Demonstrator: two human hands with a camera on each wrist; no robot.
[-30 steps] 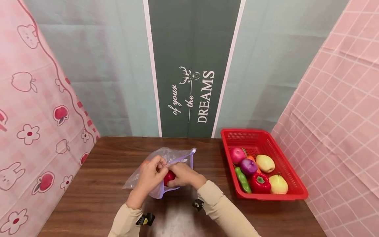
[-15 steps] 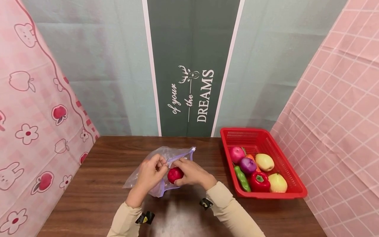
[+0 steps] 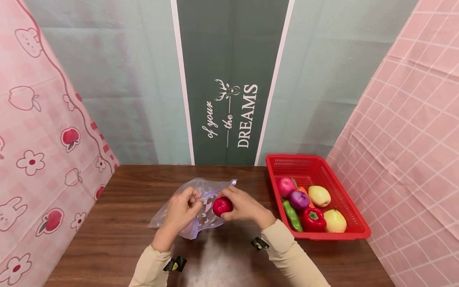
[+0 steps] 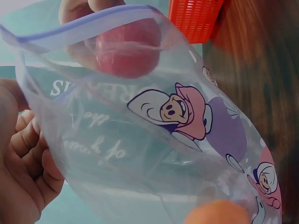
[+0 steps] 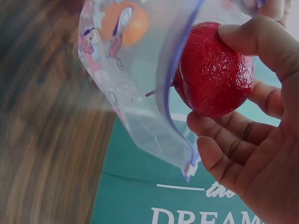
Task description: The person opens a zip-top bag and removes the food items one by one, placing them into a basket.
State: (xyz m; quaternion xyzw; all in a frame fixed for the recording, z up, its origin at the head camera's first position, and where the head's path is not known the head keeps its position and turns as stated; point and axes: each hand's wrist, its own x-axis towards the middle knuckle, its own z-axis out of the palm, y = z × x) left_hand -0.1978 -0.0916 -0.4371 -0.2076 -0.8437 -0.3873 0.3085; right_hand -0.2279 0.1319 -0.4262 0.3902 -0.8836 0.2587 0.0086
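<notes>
My right hand (image 3: 244, 202) grips a shiny red apple (image 3: 222, 206) between thumb and fingers at the mouth of a clear zip bag (image 3: 168, 207). In the right wrist view the apple's stem (image 5: 156, 90) points into the opening, past the purple zip edge (image 5: 175, 56). My left hand (image 3: 182, 207) pinches the bag's rim and holds the mouth apart. Pink and purple cartoon prints (image 4: 180, 109) cover the bag. Inside it, a round orange thing (image 5: 125, 23) shows through the plastic. A white slider (image 3: 234, 182) sits at the far end of the zip.
A red basket (image 3: 358, 223) stands to the right on the wooden table (image 3: 118, 239). It holds a red bell pepper (image 3: 314, 219), green pepper-like pod (image 3: 292, 217), purple onion-like vegetable (image 3: 299, 200), pink one (image 3: 286, 186) and two pale yellow fruits (image 3: 320, 196). Cloth hangs behind and at both sides.
My right hand has drawn back to the right with the apple, from inside the bag to its mouth. My left hand keeps its pinch on the rim and has hardly moved.
</notes>
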